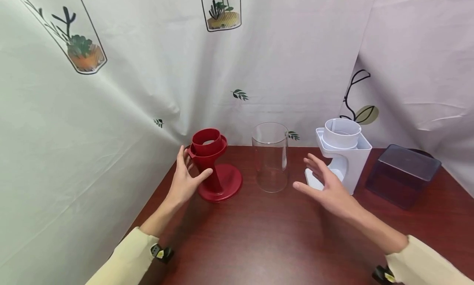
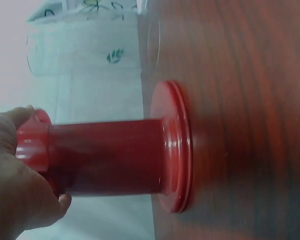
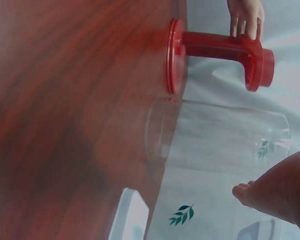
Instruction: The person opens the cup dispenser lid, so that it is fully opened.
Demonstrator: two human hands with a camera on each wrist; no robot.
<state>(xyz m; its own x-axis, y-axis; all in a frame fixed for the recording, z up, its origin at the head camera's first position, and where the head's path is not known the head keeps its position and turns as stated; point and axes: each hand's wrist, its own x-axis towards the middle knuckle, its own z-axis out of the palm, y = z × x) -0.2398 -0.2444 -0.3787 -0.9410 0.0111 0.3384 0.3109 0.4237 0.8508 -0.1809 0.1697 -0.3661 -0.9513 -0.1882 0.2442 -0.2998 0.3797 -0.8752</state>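
On the left of the table a red stand [image 1: 212, 174] rises upright from a round base, with a ring and a short cylindrical cup on top. My left hand [image 1: 185, 176] is spread beside its upper part, thumb in front of the neck and fingers at the left; firm contact is hard to judge. A clear glass cylinder [image 1: 270, 165] stands upright in the middle. My right hand [image 1: 329, 188] hovers with fingers extended, holding nothing, between that cylinder and a white stand [image 1: 357, 165] with a round white cup [image 1: 342, 133] in its top.
At the far right sits a dark see-through box [image 1: 403, 174] on the red-brown wooden table [image 1: 259, 239]. A white cloth [image 1: 296, 71] with plant prints hangs closely behind the objects and along the left side.
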